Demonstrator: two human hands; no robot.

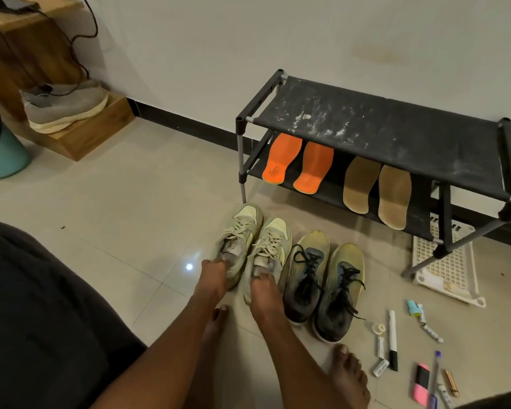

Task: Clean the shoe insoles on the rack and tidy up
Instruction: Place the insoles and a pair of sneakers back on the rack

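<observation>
While both hands hold pale sneakers on floor: left hand [211, 276] grips heel of left pale sneaker [239, 234], right hand [263, 286] grips heel of right pale sneaker [270, 246]. Rack [396, 134] lower shelf holds orange insoles [297, 163] and tan insoles [376, 190], side by side. Dark sneakers [322, 287] just beside. White basket [449, 270] under rack end, contents unclear. Pens, markers scattered bottom right.
</observation>
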